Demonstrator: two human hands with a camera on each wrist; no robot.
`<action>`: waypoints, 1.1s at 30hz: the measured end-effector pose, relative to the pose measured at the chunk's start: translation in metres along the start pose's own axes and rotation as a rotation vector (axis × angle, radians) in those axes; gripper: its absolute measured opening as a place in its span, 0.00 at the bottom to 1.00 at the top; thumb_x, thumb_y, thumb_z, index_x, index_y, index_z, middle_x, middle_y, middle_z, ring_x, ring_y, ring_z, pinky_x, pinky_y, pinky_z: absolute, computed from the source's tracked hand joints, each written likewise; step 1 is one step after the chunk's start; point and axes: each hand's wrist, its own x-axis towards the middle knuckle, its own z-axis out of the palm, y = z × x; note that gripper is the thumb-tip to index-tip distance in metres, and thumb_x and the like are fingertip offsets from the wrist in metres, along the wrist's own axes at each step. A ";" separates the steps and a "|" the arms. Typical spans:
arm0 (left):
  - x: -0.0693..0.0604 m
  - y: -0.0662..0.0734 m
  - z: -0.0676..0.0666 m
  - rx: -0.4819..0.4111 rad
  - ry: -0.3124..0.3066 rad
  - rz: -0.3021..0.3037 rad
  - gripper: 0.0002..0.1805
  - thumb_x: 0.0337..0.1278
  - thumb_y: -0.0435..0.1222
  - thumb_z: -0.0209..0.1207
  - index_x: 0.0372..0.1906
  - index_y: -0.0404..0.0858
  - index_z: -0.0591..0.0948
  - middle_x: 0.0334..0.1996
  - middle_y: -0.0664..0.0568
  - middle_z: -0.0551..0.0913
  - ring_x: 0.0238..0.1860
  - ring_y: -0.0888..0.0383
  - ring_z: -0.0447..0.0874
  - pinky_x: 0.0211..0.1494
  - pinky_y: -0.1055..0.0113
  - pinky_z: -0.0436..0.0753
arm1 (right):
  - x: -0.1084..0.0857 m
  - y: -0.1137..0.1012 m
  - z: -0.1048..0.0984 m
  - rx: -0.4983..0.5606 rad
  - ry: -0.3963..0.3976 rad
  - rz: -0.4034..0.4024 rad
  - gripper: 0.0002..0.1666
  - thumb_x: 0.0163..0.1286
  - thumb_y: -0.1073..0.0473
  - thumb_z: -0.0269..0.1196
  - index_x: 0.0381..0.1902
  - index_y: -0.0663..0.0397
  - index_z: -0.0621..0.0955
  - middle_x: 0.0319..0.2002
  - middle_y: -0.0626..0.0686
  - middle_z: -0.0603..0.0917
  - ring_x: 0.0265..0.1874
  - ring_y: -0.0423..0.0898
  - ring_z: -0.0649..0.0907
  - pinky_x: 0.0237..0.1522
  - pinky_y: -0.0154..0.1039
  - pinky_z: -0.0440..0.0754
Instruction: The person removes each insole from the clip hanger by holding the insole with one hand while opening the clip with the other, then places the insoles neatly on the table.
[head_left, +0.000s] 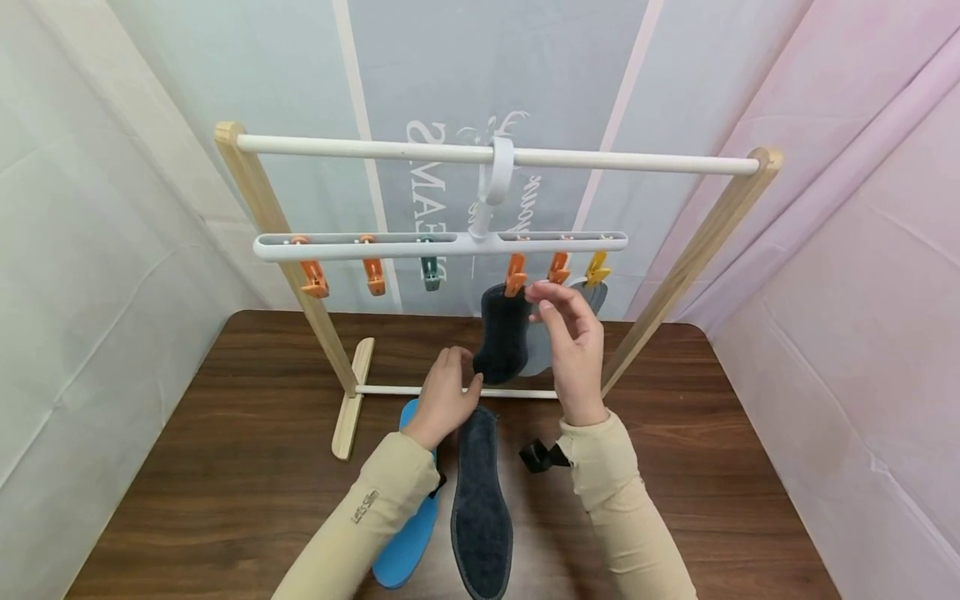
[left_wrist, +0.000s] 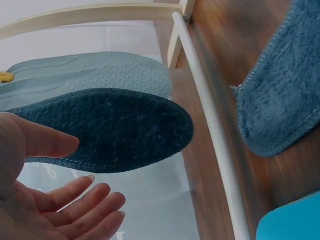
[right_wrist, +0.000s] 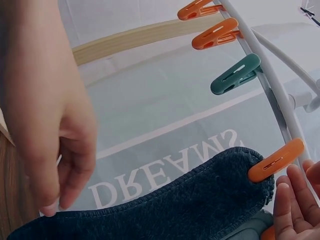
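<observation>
The dark insole (head_left: 503,335) hangs because an orange clip (head_left: 515,275) pinches its top, so the left grip (head_left: 446,393) and right grip (head_left: 577,352), fingers apart, needn't clamp it.

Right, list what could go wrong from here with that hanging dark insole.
The dark insole hangs by a single orange clip at its top end, so it could slip out if that bite is shallow.
The left hand is right by its lower end; a knock might set it swinging into the grey insole behind.
Both hang on the same half of the hanger, which has one hook, so it may tip.
</observation>
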 end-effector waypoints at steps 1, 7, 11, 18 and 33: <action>0.002 0.001 0.000 0.001 0.007 0.008 0.19 0.65 0.34 0.56 0.56 0.28 0.71 0.48 0.36 0.74 0.44 0.45 0.77 0.45 0.54 0.78 | 0.000 0.000 0.000 -0.003 0.004 0.002 0.13 0.72 0.63 0.56 0.50 0.65 0.79 0.46 0.49 0.84 0.49 0.46 0.81 0.47 0.38 0.80; 0.008 0.004 0.002 -0.010 0.048 0.038 0.20 0.64 0.33 0.56 0.57 0.28 0.70 0.51 0.37 0.74 0.44 0.46 0.76 0.47 0.55 0.77 | 0.002 -0.001 -0.002 0.008 0.029 0.029 0.13 0.72 0.62 0.56 0.49 0.65 0.79 0.45 0.49 0.84 0.49 0.46 0.81 0.46 0.38 0.79; 0.012 0.009 0.004 -0.057 0.069 0.045 0.22 0.64 0.33 0.57 0.60 0.29 0.69 0.53 0.36 0.75 0.47 0.43 0.77 0.50 0.52 0.78 | 0.001 0.000 -0.003 0.013 0.036 0.044 0.12 0.72 0.62 0.56 0.49 0.60 0.80 0.45 0.49 0.84 0.49 0.46 0.81 0.47 0.38 0.79; 0.018 0.020 0.006 -0.111 0.091 0.042 0.20 0.64 0.30 0.56 0.59 0.29 0.69 0.52 0.36 0.76 0.53 0.42 0.77 0.54 0.49 0.78 | 0.002 0.000 -0.004 0.007 0.043 0.042 0.15 0.73 0.62 0.56 0.51 0.67 0.78 0.46 0.49 0.84 0.50 0.47 0.80 0.48 0.39 0.79; 0.014 0.022 0.005 -0.122 0.044 0.035 0.09 0.67 0.28 0.51 0.49 0.30 0.75 0.39 0.42 0.76 0.35 0.51 0.75 0.36 0.61 0.74 | 0.003 -0.001 -0.005 -0.027 0.026 0.038 0.17 0.73 0.62 0.55 0.57 0.62 0.77 0.51 0.52 0.83 0.54 0.48 0.80 0.53 0.41 0.78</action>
